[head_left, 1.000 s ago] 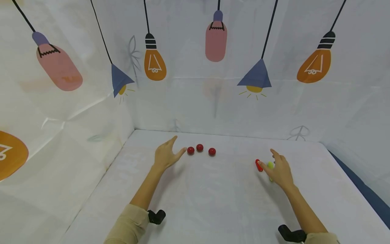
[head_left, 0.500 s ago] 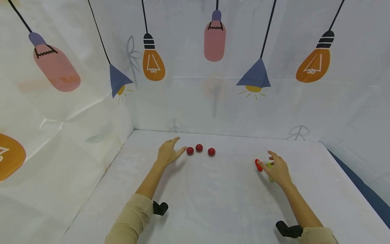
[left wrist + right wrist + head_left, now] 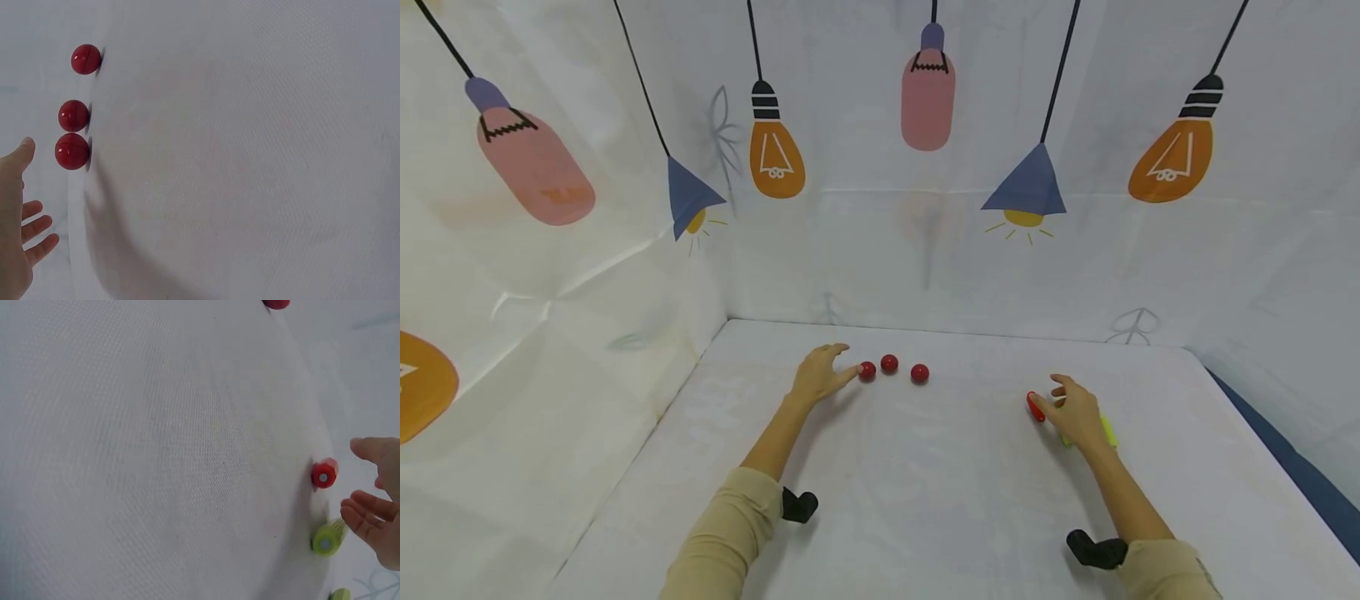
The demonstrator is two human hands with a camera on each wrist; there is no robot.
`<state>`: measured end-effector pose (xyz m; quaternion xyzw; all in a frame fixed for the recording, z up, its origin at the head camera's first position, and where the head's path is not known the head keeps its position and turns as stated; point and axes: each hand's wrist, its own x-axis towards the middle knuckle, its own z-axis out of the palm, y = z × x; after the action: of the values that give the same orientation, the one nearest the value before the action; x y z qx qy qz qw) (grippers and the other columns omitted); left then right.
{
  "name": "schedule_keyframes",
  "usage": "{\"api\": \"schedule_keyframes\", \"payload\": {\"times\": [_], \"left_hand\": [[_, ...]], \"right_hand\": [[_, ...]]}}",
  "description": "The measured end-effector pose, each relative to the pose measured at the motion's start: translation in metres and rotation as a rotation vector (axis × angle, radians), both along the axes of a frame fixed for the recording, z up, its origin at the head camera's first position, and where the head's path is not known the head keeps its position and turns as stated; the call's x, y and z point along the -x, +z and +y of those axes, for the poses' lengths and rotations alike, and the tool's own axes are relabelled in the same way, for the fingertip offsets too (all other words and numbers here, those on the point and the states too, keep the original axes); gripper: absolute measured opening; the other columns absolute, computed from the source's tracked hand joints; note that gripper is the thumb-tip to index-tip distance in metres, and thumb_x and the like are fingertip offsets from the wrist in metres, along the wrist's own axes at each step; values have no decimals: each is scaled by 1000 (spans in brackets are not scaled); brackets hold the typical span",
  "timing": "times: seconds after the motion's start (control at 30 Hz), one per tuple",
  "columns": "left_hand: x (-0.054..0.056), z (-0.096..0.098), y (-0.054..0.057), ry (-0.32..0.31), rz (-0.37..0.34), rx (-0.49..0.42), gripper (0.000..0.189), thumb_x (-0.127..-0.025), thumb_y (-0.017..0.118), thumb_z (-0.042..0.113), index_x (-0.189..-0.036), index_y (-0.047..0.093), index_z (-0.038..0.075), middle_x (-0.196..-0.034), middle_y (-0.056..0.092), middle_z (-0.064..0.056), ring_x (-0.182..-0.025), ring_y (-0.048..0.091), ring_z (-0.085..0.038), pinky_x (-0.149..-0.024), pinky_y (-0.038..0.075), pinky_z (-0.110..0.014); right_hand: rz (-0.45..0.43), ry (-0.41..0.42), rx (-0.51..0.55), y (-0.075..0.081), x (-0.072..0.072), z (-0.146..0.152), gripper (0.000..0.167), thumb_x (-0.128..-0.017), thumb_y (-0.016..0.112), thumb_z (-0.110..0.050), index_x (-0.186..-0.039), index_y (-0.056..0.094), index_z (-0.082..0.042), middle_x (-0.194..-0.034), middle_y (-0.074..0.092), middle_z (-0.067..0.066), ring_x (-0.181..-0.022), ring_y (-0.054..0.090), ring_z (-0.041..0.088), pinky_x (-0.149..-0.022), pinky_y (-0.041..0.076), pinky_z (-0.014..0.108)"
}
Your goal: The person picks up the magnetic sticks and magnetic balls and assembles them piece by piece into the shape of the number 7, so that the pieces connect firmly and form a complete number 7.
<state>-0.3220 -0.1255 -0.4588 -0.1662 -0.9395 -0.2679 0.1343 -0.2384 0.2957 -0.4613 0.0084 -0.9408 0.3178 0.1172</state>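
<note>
Three shiny red balls [image 3: 889,363] sit near the back of the table. Beside the leftmost red ball [image 3: 72,151] is my left hand [image 3: 820,377], thumb spread from the fingers and nothing held; in the left wrist view the thumb tip stays apart from the ball. On the right, my right hand [image 3: 1077,412] hovers with bent fingers and an empty grasp. Its thumb overlaps a short red cylinder [image 3: 324,474] with a grey round end. Two yellow-green cylinders, one upper [image 3: 327,540] and one lower [image 3: 340,594], lie by this hand, partly hidden by it in the head view.
A white cloth covers the table [image 3: 925,492]. White sheets with printed lamps form the back wall [image 3: 865,250] and left side. A dark blue strip [image 3: 1292,458] shows past the table's right edge. Black wrist mounts [image 3: 1097,550] stick out from both sleeves.
My left hand has shifted slightly right, closer to the leftmost ball. My right hand has moved a little left over the cylinders, its fingers bending more. The balls and cylinders stay put.
</note>
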Motion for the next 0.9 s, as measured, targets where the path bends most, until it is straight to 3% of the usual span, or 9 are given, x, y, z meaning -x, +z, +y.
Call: {"api": "schedule_keyframes", "payload": {"times": [0.4, 0.63, 0.9], "left_hand": [[4, 8, -8, -22, -22, -32, 47, -82, 72, 30, -120, 61, 4, -120, 61, -19, -114, 54, -37, -97, 42, -48], [6, 14, -10, -20, -25, 19, 46, -81, 73, 28, -119, 62, 5, -120, 60, -20, -114, 53, -37, -96, 43, -48], [11, 22, -14, -5, -81, 57, 45, -83, 71, 29, -122, 61, 7, -124, 58, -19, -117, 51, -36, -98, 41, -47]], "right_hand": [[-48, -2, -41, -7, 7, -3, 43, -87, 63, -17, -112, 53, 17, -99, 63, 32, -91, 63, 42, -78, 50, 51], [-100, -32, -78, -12, 10, -7, 40, -86, 63, -16, -108, 56, 17, -95, 63, 29, -85, 62, 38, -74, 51, 47], [-100, -28, -116, -18, 13, -8, 37, -85, 63, -13, -105, 58, 18, -96, 62, 31, -83, 59, 38, -74, 51, 49]]}}
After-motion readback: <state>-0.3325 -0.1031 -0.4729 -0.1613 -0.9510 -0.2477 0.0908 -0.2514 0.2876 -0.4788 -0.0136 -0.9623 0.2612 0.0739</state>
